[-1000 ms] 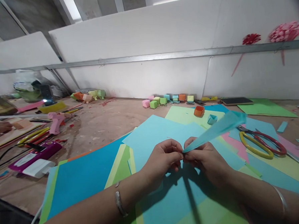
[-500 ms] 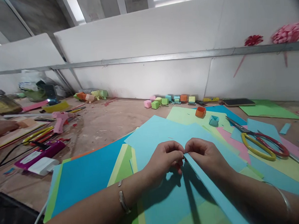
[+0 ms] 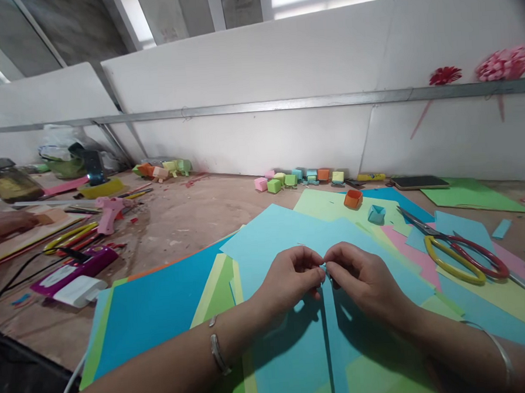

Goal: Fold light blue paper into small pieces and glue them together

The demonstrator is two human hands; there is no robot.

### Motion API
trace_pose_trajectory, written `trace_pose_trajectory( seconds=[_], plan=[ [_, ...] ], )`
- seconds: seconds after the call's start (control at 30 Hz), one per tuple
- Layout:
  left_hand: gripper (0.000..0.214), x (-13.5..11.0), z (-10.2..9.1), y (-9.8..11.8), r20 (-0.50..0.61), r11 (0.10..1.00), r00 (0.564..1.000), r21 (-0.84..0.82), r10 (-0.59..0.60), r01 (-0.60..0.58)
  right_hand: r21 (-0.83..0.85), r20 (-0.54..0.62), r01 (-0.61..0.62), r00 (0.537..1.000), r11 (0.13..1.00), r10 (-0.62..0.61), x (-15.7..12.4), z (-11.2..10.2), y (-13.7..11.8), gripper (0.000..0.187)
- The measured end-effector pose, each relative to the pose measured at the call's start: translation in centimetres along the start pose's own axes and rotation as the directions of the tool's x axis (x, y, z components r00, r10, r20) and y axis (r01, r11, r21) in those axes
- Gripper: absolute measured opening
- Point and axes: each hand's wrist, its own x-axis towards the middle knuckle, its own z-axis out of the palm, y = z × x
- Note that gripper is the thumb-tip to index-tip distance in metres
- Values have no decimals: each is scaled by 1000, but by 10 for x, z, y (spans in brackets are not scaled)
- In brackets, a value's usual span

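Note:
Both hands meet over the light blue sheets (image 3: pixel 273 237), pinching the end of a long light blue paper strip (image 3: pixel 336 339). My left hand (image 3: pixel 288 280) holds the tip between thumb and forefinger. Almost touching it, my right hand (image 3: pixel 366 279) grips the same end. From the fingers the strip hangs down toward the bottom edge. The very tip is mostly hidden by the fingers. To the right lie scissors (image 3: pixel 457 254) with one yellow and one red handle. Beyond the hands sit an orange folded paper piece (image 3: pixel 353 199) and a light blue one (image 3: pixel 376 214).
Small coloured paper cubes (image 3: pixel 291 179) line the wall, near a phone (image 3: pixel 420 182). At left are a pink glue gun (image 3: pixel 107 213), a purple power strip (image 3: pixel 79 270) with a white plug (image 3: pixel 80 291), and another person's hand (image 3: pixel 11 224). Blue sheets (image 3: pixel 158 307) lie at front left.
The strip has swung from slanting down to the right to hanging nearly straight toward me. My fingers have shifted slightly on its end, and the view has tilted a little.

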Motion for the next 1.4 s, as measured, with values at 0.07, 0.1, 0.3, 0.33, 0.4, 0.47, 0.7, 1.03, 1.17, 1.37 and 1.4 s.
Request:
trace_pose_trajectory(
  seconds=[0.07,0.1,0.3,0.33,0.4,0.47,0.7,1.03,1.17,1.37,1.4],
  plan=[
    [19,0,0,-1,4,1000,1000,-8,-2,2,-26,-10,19,1000,999,-19,0,1,1,10],
    [20,0,0,-2,8,1000,1000,-13,-9,9,-25,-10,17,1000,1000,-18,0,1,2,8],
    [22,-1,1,-2,14,998,999,-40,-38,39,105,0,-73,997,992,74,1,5,1,5],
    [23,-2,1,-1,20,998,999,-62,-33,34,145,-1,-94,996,985,95,1,6,1,7],
    [25,-4,1,-1,38,993,999,-112,-26,30,235,3,-131,991,963,134,1,8,0,12],
    [28,-6,2,-1,64,987,998,-156,-21,31,317,12,-167,985,934,172,1,10,-1,15],
    [32,-7,3,-3,135,970,991,-237,-17,49,310,15,-105,994,945,106,-2,7,-9,8],
    [20,5,-5,1,-75,938,986,-327,-146,113,-86,-22,319,947,944,-322,1,0,5,14],
    [18,4,-5,1,-82,933,985,-342,-150,114,-96,-73,327,940,940,-334,2,0,9,14],
    [22,4,-4,-2,-68,924,987,-365,-147,112,-12,-57,93,994,996,-93,3,1,12,14],
    [22,4,-4,-2,-71,931,989,-353,-127,94,0,-62,49,997,999,-49,3,1,11,17]
  ],
)
